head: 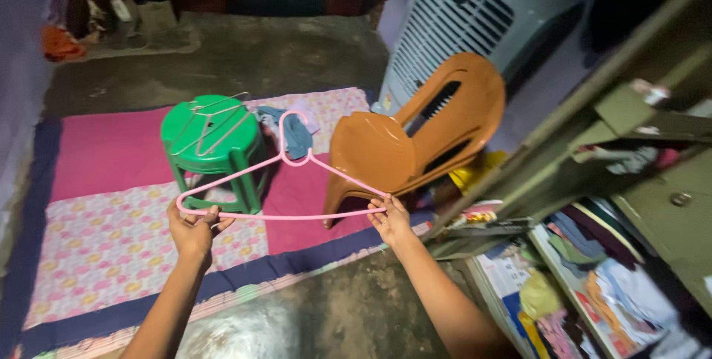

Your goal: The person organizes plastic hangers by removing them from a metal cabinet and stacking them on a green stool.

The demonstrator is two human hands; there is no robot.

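Note:
I hold a pink plastic clothes hanger [297, 166] out in front of me, its hook pointing away. My left hand [193, 229] grips the hanger's left corner. My right hand [391, 219] pinches its right corner. Behind the hanger stands a green plastic stool [215, 144] with several metal wire hangers [211, 118] lying on its seat. A blue cloth [295, 133] lies on the mat just past the hanger's hook.
A pink and floral mat [104, 211] covers the floor. An orange-brown plastic chair [423, 136] stands to the right, an air cooler [475, 10] behind it. An open cupboard [608, 255] with folded clothes is at the right. Shoes [126, 18] sit by a bed at the back.

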